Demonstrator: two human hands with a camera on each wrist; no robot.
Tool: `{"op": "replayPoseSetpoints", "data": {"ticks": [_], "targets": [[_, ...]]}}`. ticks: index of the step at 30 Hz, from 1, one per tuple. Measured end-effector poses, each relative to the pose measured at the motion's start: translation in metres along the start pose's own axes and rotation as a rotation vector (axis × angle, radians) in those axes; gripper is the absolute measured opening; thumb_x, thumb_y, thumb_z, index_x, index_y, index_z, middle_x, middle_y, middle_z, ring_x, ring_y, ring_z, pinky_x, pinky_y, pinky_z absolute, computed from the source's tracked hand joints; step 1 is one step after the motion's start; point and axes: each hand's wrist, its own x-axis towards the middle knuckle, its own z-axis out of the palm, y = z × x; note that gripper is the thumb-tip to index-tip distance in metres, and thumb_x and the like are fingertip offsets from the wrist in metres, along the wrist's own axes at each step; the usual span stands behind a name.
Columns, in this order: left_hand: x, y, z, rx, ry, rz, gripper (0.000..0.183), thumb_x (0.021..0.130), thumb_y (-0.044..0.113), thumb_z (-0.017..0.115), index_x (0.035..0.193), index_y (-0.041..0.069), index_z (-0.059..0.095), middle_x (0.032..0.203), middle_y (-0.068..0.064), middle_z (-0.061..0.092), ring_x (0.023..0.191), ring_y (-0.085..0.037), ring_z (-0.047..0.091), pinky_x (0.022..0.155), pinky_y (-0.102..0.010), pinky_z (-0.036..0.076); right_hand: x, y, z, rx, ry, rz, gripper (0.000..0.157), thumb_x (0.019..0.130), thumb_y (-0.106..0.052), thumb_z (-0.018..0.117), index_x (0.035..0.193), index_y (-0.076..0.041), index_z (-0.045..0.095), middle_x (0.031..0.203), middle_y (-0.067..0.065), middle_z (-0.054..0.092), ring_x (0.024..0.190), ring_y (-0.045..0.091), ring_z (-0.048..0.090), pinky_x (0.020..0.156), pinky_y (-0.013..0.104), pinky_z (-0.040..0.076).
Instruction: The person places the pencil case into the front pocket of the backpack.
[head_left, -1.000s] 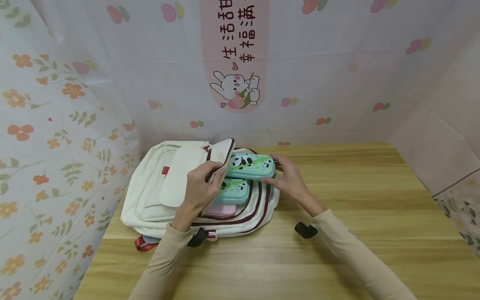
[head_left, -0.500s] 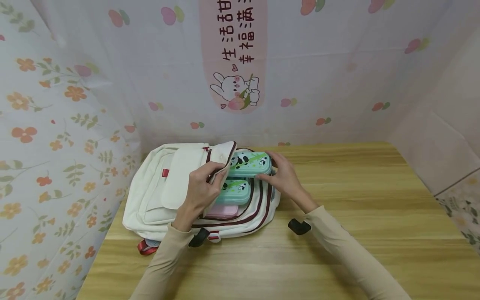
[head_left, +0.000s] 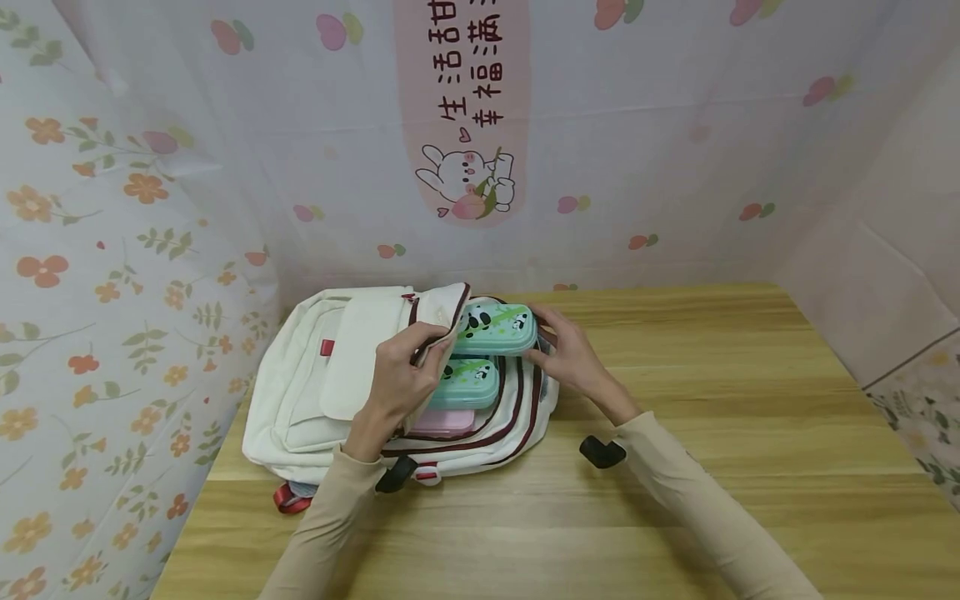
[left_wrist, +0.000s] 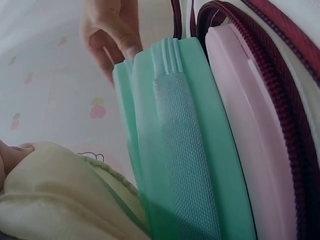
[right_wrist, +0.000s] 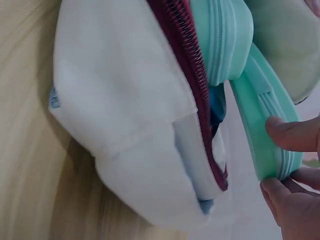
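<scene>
A cream backpack with dark red zipper trim lies on the table, its pocket unzipped. My left hand pinches the edge of the backpack's front panel and lifts it; in the left wrist view that panel bulges at lower left. With thumb and fingers, my right hand grips the right end of a mint-green panda pencil case, whose left end is hidden behind the panel. A second mint panda pencil case sits in the pocket beside it. Below that shows a flat pink case.
The wooden table extends to the right and in front of the backpack. A patterned cloth hangs behind, and a floral cloth borders the left. A red strap loop sticks out at the backpack's lower left.
My right hand has moved slightly left, and the upper pencil case has slid a little further under the lifted panel. My left hand keeps holding the panel in nearly the same place.
</scene>
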Motion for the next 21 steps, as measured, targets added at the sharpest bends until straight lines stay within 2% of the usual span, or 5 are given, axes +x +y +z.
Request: {"op": "replayPoseSetpoints", "data": {"ticks": [7,10,16,21], "targets": [[-0.001,0.003,0.001,-0.016,-0.010,0.038,0.010,0.085,-0.007,0.071,0.094,-0.003,0.073,0.086,-0.015,0.073,0.071,-0.023,0.067,0.063,-0.033,0.054,0.004,-0.011,0.012,-0.076,-0.037,-0.047,0.073,0.083,0.013,0.073,0.147,0.012,0.040,0.146,0.031,0.047,0.135,0.044,0.050,0.108,0.046,0.047],[-0.002,0.004,0.003,-0.016,-0.011,0.033,0.009,0.085,-0.007,0.070,0.094,-0.003,0.073,0.086,-0.015,0.073,0.071,-0.022,0.067,0.063,-0.032,0.055,0.007,-0.012,0.016,-0.107,-0.049,-0.048,0.074,0.082,0.010,0.076,0.147,0.011,0.041,0.144,0.030,0.049,0.133,0.044,0.052,0.106,0.047,0.048],[-0.003,0.007,0.005,-0.014,0.008,0.007,0.008,0.086,-0.004,0.070,0.094,-0.002,0.073,0.086,-0.014,0.073,0.071,-0.021,0.068,0.065,-0.029,0.056,0.011,-0.013,0.020,-0.102,-0.058,-0.002,0.076,0.081,0.006,0.079,0.148,0.008,0.043,0.147,0.030,0.048,0.130,0.046,0.055,0.102,0.049,0.050],[-0.002,0.009,0.003,0.006,0.017,0.000,0.006,0.086,-0.003,0.070,0.092,-0.002,0.072,0.086,-0.015,0.073,0.072,-0.021,0.069,0.065,-0.031,0.058,0.014,-0.015,0.024,-0.104,-0.055,0.051,0.073,0.081,0.000,0.082,0.145,0.005,0.048,0.147,0.029,0.050,0.127,0.044,0.058,0.100,0.046,0.052]]}}
